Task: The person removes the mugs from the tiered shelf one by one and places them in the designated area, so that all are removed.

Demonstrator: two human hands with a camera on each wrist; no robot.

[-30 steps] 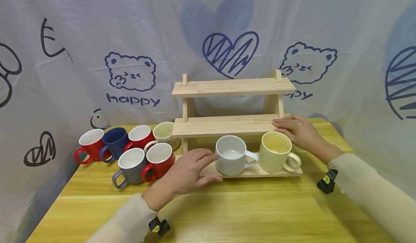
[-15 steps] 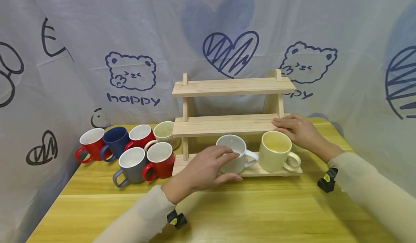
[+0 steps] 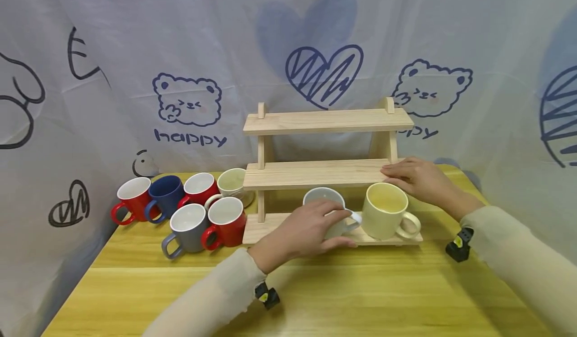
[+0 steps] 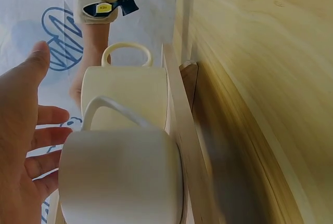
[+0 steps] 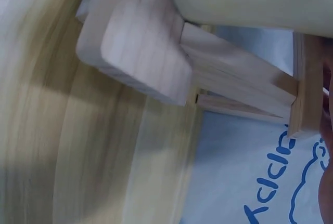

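On the lowest tier of a wooden shelf rack (image 3: 324, 172) stands a white mug (image 3: 322, 194), its handle towards the right. My left hand (image 3: 306, 229) is in front of this mug and hides much of its body. The left wrist view shows the fingers (image 4: 49, 136) loosely spread beside the mug's rim, not curled round it; contact is hard to tell. A pale yellow mug (image 3: 383, 217) stands upright just right of the white one. My right hand (image 3: 419, 179) rests on the right end of the middle tier; its fingers are mostly out of the right wrist view.
Left of the rack several mugs stand on the wooden table (image 3: 180, 297): red mugs (image 3: 233, 227), a blue mug (image 3: 166, 197), a grey mug (image 3: 191, 232) and a cream mug (image 3: 236, 184). A printed curtain (image 3: 270, 36) hangs behind.
My left hand has moved right, from the white mug's left side to in front of it. The right hand stays on the middle tier. The head view has shifted slightly.
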